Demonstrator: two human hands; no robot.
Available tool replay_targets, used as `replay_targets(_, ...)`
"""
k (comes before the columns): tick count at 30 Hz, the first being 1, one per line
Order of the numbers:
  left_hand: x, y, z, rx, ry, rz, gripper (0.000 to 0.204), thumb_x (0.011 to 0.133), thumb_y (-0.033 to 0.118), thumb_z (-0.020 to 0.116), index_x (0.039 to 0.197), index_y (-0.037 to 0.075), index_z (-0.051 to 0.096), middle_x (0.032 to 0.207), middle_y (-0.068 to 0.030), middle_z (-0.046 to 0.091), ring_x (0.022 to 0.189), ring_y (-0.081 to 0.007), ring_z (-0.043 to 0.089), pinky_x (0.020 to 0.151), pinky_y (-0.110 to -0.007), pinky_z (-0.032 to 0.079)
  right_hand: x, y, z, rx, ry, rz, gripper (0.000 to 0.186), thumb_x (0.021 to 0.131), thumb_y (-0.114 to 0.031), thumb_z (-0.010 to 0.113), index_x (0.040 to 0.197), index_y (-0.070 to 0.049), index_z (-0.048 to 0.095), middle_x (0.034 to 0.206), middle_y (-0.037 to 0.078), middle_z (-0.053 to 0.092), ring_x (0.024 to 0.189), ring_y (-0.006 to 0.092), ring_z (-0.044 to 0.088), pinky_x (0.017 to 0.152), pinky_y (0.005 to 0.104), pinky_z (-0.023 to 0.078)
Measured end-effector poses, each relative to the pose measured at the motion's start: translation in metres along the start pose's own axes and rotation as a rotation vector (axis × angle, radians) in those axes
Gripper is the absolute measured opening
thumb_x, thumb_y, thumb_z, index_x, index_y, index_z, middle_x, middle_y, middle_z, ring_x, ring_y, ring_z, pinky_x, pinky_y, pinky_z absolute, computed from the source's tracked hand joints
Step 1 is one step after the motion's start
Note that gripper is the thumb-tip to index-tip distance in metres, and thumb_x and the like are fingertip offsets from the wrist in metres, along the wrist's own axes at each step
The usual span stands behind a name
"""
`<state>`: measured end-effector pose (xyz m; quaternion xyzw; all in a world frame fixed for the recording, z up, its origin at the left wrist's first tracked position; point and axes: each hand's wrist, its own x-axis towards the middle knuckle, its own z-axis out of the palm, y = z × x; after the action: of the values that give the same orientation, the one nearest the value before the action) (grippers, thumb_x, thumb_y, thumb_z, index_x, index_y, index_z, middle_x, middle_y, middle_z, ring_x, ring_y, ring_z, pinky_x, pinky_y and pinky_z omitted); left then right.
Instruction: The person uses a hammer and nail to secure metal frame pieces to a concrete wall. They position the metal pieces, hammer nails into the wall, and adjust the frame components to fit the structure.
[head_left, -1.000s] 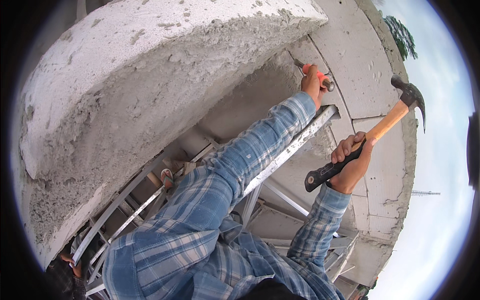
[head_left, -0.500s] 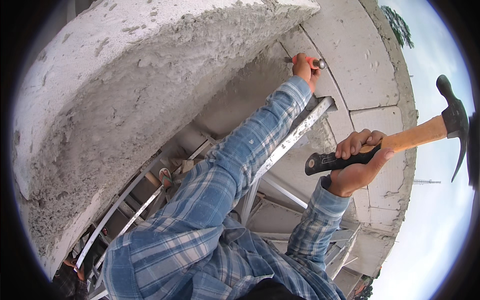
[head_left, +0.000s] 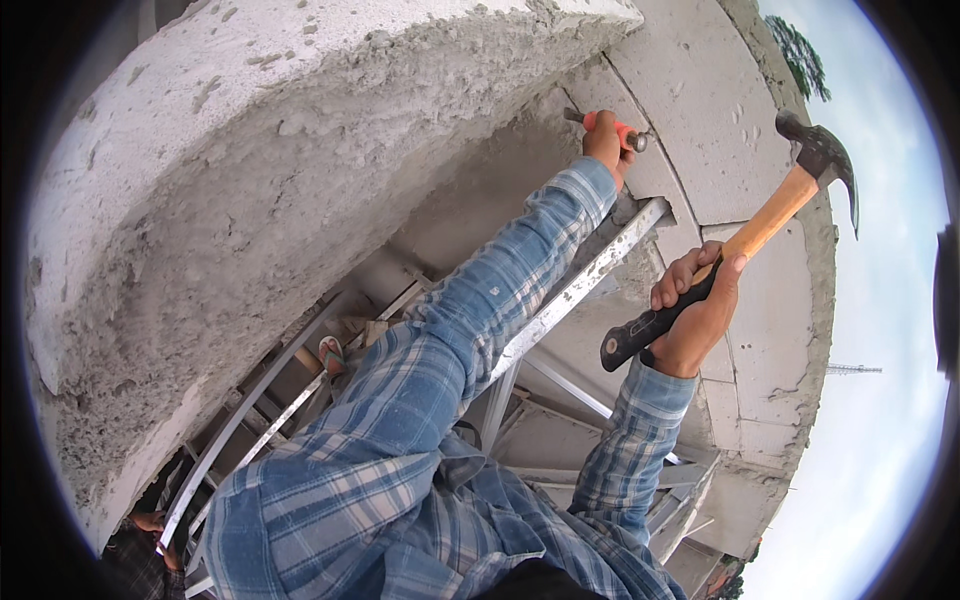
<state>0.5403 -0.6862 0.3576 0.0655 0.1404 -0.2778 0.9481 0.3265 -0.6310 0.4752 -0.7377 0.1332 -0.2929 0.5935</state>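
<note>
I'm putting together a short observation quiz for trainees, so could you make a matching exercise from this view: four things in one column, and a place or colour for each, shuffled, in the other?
Column one
1. Hammer
2. Checked shirt
3. Chisel
4. Tree

Column two
A. Held in the left hand
B. Dark green, at the upper right of the view
C. Held in the right hand
D. Mostly blue and white

Right pairs: 1-C, 2-D, 3-A, 4-B
</note>
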Motion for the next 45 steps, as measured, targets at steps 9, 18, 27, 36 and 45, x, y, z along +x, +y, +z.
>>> replay_targets(9, 0.018, 0.019, 0.007, -0.203, -0.031, -0.053, 0.012, 0.084, 0.025, 0.049, 0.082, 0.014, 0.052, 0.071, 0.0008, 0.048, 0.06, -0.0106, 0.043, 0.051, -0.026, 0.033, 0.007, 0.029, 0.025, -0.161, -0.051, -0.238, 0.051, 0.099, -0.057, 0.038, 0.087, -0.008, 0.042, 0.062, 0.001, 0.04, 0.047, 0.0079, 0.04, 0.041, 0.0224, 0.036)
replay_targets(18, 0.027, 0.028, 0.019, -0.297, 0.076, -0.087, 0.013, 0.086, 0.028, 0.049, 0.082, 0.016, 0.052, 0.073, 0.0033, 0.048, 0.062, -0.0085, 0.043, 0.05, -0.024, 0.033, 0.013, 0.02, 0.039, 0.074, -0.025, 0.08, 0.047, 0.101, -0.053, 0.039, 0.089, -0.008, 0.044, 0.063, 0.0, 0.039, 0.048, 0.0084, 0.039, 0.041, 0.0228, 0.036)
replay_targets(27, 0.043, 0.014, 0.017, -0.224, 0.085, -0.027, 0.017, 0.089, 0.033, 0.047, 0.088, 0.016, 0.048, 0.074, 0.0016, 0.048, 0.059, -0.0105, 0.042, 0.049, -0.025, 0.032, 0.032, 0.039, 0.022, -0.077, -0.192, 0.394, 0.049, 0.1, -0.055, 0.039, 0.086, -0.008, 0.045, 0.06, -0.001, 0.041, 0.045, 0.0084, 0.039, 0.039, 0.0237, 0.034)
replay_targets(36, 0.049, 0.015, 0.02, -0.233, 0.153, -0.028, 0.02, 0.09, 0.033, 0.045, 0.086, 0.013, 0.048, 0.071, 0.0, 0.046, 0.056, -0.0109, 0.041, 0.047, -0.025, 0.032, 0.037, 0.06, 0.014, -0.108, -0.163, 0.453, 0.047, 0.1, -0.053, 0.04, 0.082, -0.009, 0.042, 0.06, -0.001, 0.04, 0.044, 0.0086, 0.039, 0.039, 0.0245, 0.034)
replay_targets(45, 0.058, 0.014, 0.016, -0.272, 0.11, 0.0, 0.022, 0.09, 0.034, 0.048, 0.085, 0.012, 0.052, 0.073, -0.002, 0.05, 0.06, -0.012, 0.044, 0.05, -0.026, 0.035, 0.035, 0.067, 0.024, -0.092, -0.201, 0.471, 0.048, 0.099, -0.054, 0.042, 0.079, -0.011, 0.043, 0.059, -0.002, 0.039, 0.042, 0.0082, 0.038, 0.039, 0.0245, 0.035)
